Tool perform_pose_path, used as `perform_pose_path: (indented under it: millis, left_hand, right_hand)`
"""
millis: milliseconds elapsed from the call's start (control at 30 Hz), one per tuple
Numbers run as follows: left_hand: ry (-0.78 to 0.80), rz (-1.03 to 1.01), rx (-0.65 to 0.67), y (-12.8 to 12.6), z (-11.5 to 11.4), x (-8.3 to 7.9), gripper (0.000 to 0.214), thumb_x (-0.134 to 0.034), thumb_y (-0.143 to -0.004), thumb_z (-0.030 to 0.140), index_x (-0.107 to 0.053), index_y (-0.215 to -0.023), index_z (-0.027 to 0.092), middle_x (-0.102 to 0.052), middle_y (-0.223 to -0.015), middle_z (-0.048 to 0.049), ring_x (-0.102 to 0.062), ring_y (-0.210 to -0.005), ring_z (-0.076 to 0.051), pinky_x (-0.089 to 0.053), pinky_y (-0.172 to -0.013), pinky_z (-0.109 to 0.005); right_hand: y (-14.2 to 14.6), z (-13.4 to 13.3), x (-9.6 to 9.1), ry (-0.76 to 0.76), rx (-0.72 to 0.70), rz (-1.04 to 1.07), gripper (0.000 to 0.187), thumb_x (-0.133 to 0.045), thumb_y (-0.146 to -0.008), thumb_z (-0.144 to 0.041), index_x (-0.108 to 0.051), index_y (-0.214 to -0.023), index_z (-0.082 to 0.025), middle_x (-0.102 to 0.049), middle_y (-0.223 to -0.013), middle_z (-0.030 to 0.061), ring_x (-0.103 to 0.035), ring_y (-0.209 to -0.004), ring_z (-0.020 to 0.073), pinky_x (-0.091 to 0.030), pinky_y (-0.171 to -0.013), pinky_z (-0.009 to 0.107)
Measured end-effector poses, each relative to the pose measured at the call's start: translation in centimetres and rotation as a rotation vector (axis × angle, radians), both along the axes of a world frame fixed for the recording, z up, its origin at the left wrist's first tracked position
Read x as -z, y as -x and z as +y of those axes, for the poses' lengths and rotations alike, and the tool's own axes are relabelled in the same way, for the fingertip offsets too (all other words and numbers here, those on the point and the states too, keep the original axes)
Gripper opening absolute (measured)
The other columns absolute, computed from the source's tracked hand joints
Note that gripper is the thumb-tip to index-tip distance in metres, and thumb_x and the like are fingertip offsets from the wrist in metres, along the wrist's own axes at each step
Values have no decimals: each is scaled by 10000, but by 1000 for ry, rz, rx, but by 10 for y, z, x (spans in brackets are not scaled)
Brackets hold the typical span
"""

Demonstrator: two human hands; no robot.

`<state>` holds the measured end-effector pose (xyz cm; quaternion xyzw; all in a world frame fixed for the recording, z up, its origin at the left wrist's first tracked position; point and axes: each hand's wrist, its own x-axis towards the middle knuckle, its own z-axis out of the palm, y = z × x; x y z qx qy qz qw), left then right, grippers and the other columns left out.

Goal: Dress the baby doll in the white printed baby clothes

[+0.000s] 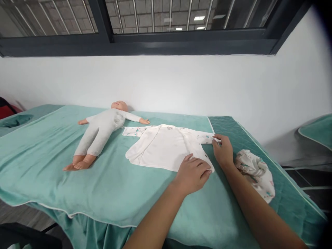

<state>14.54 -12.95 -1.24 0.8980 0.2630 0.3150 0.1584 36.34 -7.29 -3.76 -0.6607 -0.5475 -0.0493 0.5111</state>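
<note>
A white baby shirt lies spread on the green bed cover, its patterned sleeves stretched out to both sides. My right hand pinches the cuff of the right-hand sleeve between thumb and fingers. Over the shirt's lower right corner rests my left hand, palm down with the fingers stretched out and slightly bent. It hides part of the hem. Left of the shirt, a baby doll in a white suit lies on its back, one hand close to the left sleeve.
A crumpled patterned cloth lies beside my right forearm. The green cover drapes over the bed's front edge. Behind the bed stand a white wall and a dark window frame. Something red shows at the far left.
</note>
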Motion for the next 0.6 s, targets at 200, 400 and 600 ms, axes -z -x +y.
perform_pose_path:
  millis: [200, 400, 600]
  left_hand:
    - [41, 31, 52, 18, -22, 2, 249, -437, -993, 286, -645, -1123, 248, -727, -1178, 21, -621, -1161, -129, -357, -1108, -347]
    - [-31, 88, 90, 35, -40, 5, 309, -389, -1011, 323, -602, -1219, 240, -601, -1405, -8, -479, -1367, -176, -335, -1164, -395]
    - [-11, -53, 15, 65, -59, 9, 258, -470, -961, 240, -636, -1155, 204, -649, -1311, -33, -542, -1270, -183, -424, -1109, -356]
  right_hand:
    - [46, 8, -14, 202, -233, -146, 304, -481, -919, -342, -595, -1159, -195, -641, -1216, 109, -577, -1146, 235, -431, -1022, 376]
    - [64, 56, -22, 542, -82, -173, 277, -515, -901, -420, -641, -977, -186, -681, -1035, 116, -612, -974, 273, -459, -858, 386]
    - [58, 59, -31, 535, 24, -252, 296, -429, -930, -331, -602, -1096, -158, -601, -1204, 178, -572, -1069, 315, -442, -863, 422]
